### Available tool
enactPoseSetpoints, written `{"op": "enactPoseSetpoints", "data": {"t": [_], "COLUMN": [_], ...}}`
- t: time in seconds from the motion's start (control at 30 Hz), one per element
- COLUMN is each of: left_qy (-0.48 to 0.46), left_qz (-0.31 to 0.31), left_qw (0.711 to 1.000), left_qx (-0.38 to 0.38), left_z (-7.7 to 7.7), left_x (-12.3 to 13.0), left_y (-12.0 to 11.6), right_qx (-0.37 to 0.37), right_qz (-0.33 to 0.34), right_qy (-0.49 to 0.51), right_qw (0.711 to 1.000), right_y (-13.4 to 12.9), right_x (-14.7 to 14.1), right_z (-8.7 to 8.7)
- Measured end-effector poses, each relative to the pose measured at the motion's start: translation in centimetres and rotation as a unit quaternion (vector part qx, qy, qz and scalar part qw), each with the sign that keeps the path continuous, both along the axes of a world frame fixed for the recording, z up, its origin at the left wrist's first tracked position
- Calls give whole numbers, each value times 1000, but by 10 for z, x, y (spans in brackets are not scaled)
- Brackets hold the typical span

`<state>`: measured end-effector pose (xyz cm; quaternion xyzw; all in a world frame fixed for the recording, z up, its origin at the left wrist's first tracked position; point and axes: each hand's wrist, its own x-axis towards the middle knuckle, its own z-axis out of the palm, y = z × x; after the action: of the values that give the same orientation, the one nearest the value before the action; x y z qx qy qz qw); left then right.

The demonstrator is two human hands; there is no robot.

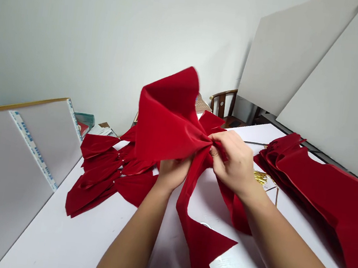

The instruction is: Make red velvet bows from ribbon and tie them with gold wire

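A red velvet ribbon bow [167,124] is held up over the table, its big loop spread to the left and its tails hanging down. My right hand [232,160] is closed, with thumb and fingertips pinching the gathered middle. From below, my left hand [174,172] grips the bow near the same middle; the loop covers most of its fingers. One ribbon tail [198,240] with a notched end drops between my forearms. Gold twist ties [260,177] lie just beyond my right wrist.
Several finished red bows [102,172] lie stacked on the white table [51,240] at the left. A pile of red ribbon strips [316,181] spreads along the right side. White boards [33,151] lean at the left edge, and a wooden chair [223,104] stands behind.
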<state>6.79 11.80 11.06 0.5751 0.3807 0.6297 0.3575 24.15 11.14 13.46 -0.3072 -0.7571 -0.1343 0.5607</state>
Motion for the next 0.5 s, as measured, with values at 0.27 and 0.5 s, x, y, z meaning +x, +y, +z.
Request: {"op": "enactPoseSetpoints", "data": {"t": [0.27,0.5], "left_qy": [50,153], "left_qz": [-209,-112], "left_qw": [976,978], "left_qx": [30,82], "left_z": [30,26], "left_x": [-26,-19], "left_y": [-18,-21], "right_qx": [65,-51], "right_qz": [-164,-404], "right_qy": [-60,-170], "right_qw": [982,898], "right_y": [3,-11], "right_x": [38,54], "right_z": [60,166]}}
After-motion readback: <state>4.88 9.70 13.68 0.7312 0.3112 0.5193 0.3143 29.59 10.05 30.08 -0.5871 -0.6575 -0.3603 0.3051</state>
